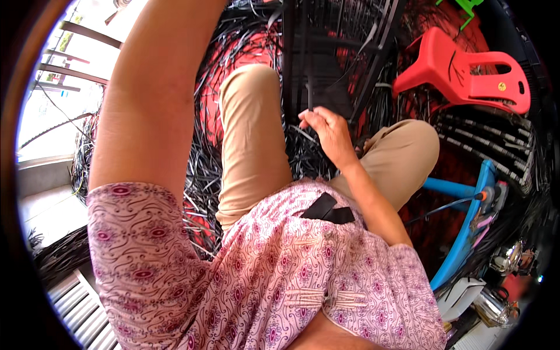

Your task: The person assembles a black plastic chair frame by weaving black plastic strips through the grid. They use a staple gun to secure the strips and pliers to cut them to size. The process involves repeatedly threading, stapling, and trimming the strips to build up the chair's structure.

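Note:
My right hand (335, 135) is closed, thumb and fingers pinched on a narrow dark strip (310, 96) that runs up from the fingertips. Just beyond it stands a black frame (289, 70) with thin upright bars and dark bands across it, between and ahead of my knees. My left arm (149, 99) stretches up past the top edge, so the hand at its end is out of sight. On the front of my patterned shirt (262, 274) lie small black pieces (328, 210).
Tangled black and grey strips (201, 169) cover much of the red floor around my legs. A red plastic chair (443, 67) is at the far right, with a green chair (465, 10) behind. Nearer on the right are a blue bar-like frame (464, 239) and a metal kettle (494, 306).

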Action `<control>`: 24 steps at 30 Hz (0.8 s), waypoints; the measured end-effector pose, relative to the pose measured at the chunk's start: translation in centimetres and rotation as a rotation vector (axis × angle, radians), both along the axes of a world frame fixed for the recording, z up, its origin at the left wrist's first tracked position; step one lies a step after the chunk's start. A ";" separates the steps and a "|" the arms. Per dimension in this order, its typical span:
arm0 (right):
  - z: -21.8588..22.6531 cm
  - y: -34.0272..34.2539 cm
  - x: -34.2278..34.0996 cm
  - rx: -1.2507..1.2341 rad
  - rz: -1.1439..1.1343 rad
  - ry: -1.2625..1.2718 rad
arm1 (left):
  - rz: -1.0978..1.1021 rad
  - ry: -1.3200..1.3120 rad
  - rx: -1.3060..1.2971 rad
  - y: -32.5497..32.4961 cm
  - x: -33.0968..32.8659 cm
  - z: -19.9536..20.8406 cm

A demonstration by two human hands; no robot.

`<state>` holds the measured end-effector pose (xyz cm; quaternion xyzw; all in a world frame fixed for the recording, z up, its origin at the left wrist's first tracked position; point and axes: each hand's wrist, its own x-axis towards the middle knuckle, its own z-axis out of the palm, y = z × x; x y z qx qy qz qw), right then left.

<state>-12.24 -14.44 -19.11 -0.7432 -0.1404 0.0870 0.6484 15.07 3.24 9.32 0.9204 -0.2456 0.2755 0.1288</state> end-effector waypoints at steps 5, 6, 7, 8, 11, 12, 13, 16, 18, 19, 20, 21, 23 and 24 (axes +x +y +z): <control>8.4 -0.6 -1.2 0.403 0.185 0.079 | -0.067 0.156 -0.075 0.4 -1.4 0.4; 10.3 -0.8 -1.6 0.458 0.242 0.084 | -0.088 0.104 -0.021 0.3 -1.0 0.0; 11.8 -1.4 -1.9 0.467 0.270 0.020 | -0.113 0.043 0.037 -0.2 -1.7 0.5; 13.2 -1.9 -2.2 0.476 0.298 -0.044 | -0.059 0.153 -0.058 -0.7 -2.9 0.4; 16.7 -1.8 -3.0 0.736 0.239 -0.222 | -0.065 0.102 -0.089 -0.6 -2.8 0.0; 17.6 -2.7 -2.7 0.718 0.237 -0.308 | -0.086 0.037 -0.079 -0.7 -2.6 -0.3; 18.6 -3.6 -3.0 0.734 0.224 -0.355 | -0.110 -0.018 -0.075 -0.8 -2.6 -0.9; 21.9 -4.8 -3.0 0.761 0.190 -0.475 | -0.200 -0.047 -0.007 -1.2 -4.6 -1.5; 23.4 -4.2 -2.9 0.638 0.152 -0.550 | -0.187 -0.217 0.097 -1.2 -5.4 -1.9; 24.0 -3.8 -2.8 0.571 0.128 -0.587 | -0.246 -0.152 0.073 -1.0 -5.9 -2.2; 24.5 -3.4 -2.8 0.504 0.104 -0.618 | -0.214 -0.059 0.023 -0.9 -6.6 -2.5; 24.5 -2.8 -2.3 0.418 0.062 -0.661 | -0.183 0.042 -0.027 -0.8 -8.0 -2.7; 24.5 -1.9 -1.5 0.457 -0.052 -0.538 | -0.328 -0.010 -0.072 -1.2 -8.3 -4.6; 24.4 -2.1 -1.0 0.511 -0.045 -0.502 | -0.415 0.056 -0.089 -1.6 -8.2 -5.5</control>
